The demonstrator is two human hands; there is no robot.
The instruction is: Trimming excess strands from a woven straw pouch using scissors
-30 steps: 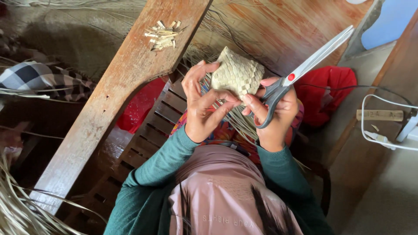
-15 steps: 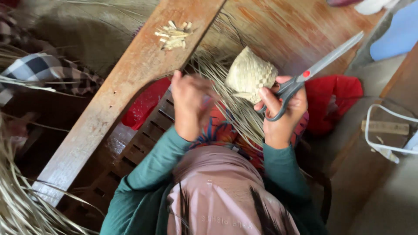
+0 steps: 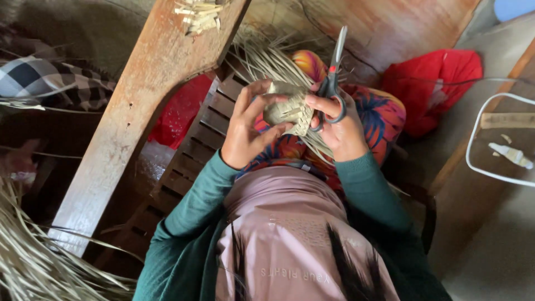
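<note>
Above her lap, the left hand point(image 3: 245, 131) wraps its grip around the small woven pouch point(image 3: 290, 108) to steady it, while the right hand point(image 3: 340, 128) clasps grey scissors point(image 3: 333, 72), blades pointing away, sparing the weave.

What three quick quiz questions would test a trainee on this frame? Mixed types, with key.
1. True or false: the left hand holds the scissors.
2. Which way do the scissors' blades point in the picture? A) up, away from the person B) down toward the lap C) at the red bag
3. Fill in: both hands grip a small ____ pouch of pale straw strips.

Key:
1. False; the right hand has them, fingers through the grey handle loops.
2. A
3. woven
</note>
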